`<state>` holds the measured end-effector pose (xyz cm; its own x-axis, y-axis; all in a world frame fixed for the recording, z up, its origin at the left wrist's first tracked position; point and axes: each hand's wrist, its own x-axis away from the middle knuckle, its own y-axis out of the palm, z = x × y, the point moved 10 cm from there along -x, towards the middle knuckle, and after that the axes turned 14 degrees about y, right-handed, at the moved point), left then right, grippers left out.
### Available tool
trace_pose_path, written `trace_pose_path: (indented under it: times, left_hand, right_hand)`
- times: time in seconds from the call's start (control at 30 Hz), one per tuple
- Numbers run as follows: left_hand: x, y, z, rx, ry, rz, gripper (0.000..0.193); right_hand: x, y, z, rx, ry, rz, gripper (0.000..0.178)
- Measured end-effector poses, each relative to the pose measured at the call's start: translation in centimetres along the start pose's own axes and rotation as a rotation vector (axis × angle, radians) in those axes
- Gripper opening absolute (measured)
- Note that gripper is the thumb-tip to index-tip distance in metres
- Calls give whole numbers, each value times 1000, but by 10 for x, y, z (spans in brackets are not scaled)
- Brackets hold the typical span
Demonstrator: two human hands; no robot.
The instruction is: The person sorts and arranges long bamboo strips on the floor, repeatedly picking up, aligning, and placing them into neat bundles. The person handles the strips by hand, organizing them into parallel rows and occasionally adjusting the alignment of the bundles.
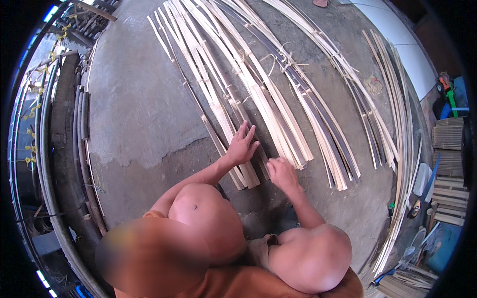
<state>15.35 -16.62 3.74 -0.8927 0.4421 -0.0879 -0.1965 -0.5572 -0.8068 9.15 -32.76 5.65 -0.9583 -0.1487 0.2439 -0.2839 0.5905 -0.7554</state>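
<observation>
Long split bamboo strips lie in bundles on the concrete floor, fanning away from me. My left hand (242, 145) rests over the near part of the leftmost bundle (214, 102), its fingers spread apart. Close to its right, my right hand (282, 171) is curled, with thumb and fingers at the near end of a dark-faced bamboo strip (262, 160). The fingertips partly hide that end. Just beyond the right hand lies a second bundle (261, 94) of pale strips.
Farther right are a tied bundle (320, 114), another bundle (348, 74) and loose strips (397, 94). Poles (44, 149) line the left side. Stacked slats (448, 149), a blue container (447, 246) and a saw-like tool (422, 198) stand at right. My bent knees (206, 218) flank my arms.
</observation>
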Motion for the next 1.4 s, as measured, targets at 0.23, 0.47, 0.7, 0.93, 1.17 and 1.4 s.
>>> trace_pose_path:
  times: [0.23,0.47,0.7,0.93,1.17,1.4]
  left_hand:
    - [2,13,7,-139,38,-142,75]
    - [1,-17,-14,38,-32,76,68]
    - [-42,-28,19,-14,72,213,51]
    - [-42,-7,34,24,89,89,50]
    - [-52,14,55,-140,209,-149,60]
    - [-55,33,66,-275,357,-370,53]
  right_hand:
    - [-46,-46,17,243,80,219,48]
    - [-56,-102,38,-362,331,-284,40]
    - [-50,-78,91,-643,527,-544,47]
    - [-52,-64,119,-987,553,-668,52]
    - [-57,-67,118,-1016,462,-698,53]
    - [-64,-109,113,-300,361,-340,57]
